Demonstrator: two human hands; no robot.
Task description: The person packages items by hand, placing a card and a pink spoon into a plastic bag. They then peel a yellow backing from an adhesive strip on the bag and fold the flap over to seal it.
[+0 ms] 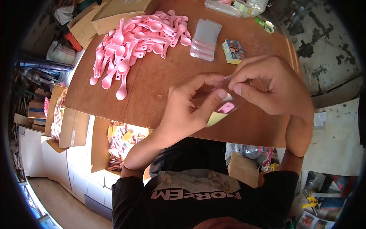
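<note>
One clear bag [233,100] just toward three o'clock of centre, likely light, slippery, best held by its edges, sits pinched in the right hand [268,84], the left hand [190,105] curled against it, grip unclear.

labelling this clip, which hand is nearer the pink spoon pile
Left. The left hand is below and right of the spoon pile; the right hand is farther right.

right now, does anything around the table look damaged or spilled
The wall at picture right looks damaged: dark, ragged patches break its pale surface. On the table, pink spoons lie heaped, but nothing looks spilled.
</note>
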